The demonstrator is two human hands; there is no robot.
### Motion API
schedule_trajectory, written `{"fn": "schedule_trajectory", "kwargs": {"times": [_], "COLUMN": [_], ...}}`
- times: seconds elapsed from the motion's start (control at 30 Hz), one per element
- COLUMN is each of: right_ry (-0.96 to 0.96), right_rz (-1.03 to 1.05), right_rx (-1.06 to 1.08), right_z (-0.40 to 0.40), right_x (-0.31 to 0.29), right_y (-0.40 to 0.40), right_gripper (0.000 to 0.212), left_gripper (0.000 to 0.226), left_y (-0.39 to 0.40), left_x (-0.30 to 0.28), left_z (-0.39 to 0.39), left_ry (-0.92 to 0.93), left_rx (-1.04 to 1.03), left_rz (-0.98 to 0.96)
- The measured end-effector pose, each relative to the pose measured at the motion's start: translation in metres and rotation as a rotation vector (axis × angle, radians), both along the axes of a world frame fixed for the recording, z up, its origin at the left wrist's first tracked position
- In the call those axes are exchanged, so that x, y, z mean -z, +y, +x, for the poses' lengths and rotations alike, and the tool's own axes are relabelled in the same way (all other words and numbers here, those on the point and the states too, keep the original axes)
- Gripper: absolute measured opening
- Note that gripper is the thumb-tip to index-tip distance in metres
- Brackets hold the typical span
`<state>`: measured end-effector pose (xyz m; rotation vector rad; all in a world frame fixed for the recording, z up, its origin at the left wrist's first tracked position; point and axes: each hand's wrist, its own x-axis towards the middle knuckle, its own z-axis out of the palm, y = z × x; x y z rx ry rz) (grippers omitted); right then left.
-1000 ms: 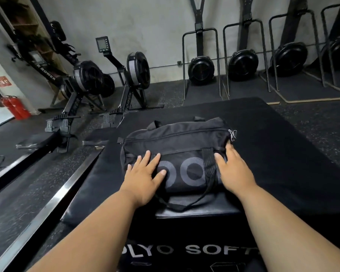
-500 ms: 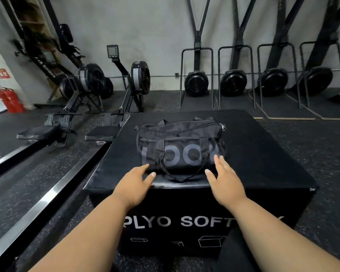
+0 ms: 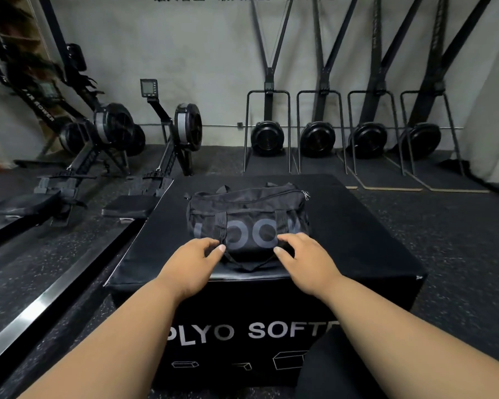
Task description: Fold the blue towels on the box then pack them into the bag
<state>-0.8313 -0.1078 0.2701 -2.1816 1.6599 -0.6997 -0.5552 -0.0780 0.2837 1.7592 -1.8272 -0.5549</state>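
While the black bag (image 3: 248, 223) sits zipped shut on top of the plyo box (image 3: 357, 249), toward its near edge, both hands curl in at the bag's lower front. The left hand (image 3: 195, 259) has its fingers bent over the left carry strap (image 3: 220, 226) where it meets the bag's base; the right hand (image 3: 300, 254) has its fingers hooked at the right strap, and the loose handle loop (image 3: 251, 264) droops between them. Whether either grip has truly closed on webbing or only rests against it, I cannot tell. No blue towels show anywhere; with the zip (image 3: 305, 194) drawn fully across, they are probably inside already.

Judging by that, the step in hand looks like taking up or squaring the packed bag. To do it well, each hand should gather its strap fully into the palm, not just the fingertips, and both should pull evenly so the soft bag does not sag or slide off the box's front edge.
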Motion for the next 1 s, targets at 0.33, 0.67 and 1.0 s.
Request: {"fn": "schedule_trajectory", "kwargs": {"times": [0.33, 0.67, 1.0], "right_ry": [-0.617, -1.019, -0.803], "right_rz": [0.166, 0.464, 0.598], "right_rx": [-0.052, 0.122, 0.202], "right_z": [0.05, 0.04, 0.059], "right_x": [-0.024, 0.056, 0.046], "right_y": [-0.196, -0.33, -0.334], "right_gripper": [0.035, 0.063, 0.071], "left_gripper": [0.029, 0.047, 0.042], "left_y": [-0.186, -0.369, -0.362], "left_x": [-0.026, 0.073, 0.058], "left_z": [-0.02, -0.011, -0.007], "left_ry": [0.14, 0.861, 1.069], "left_rx": [0.053, -0.092, -0.227], "left_rz": [-0.117, 0.13, 0.324]}}
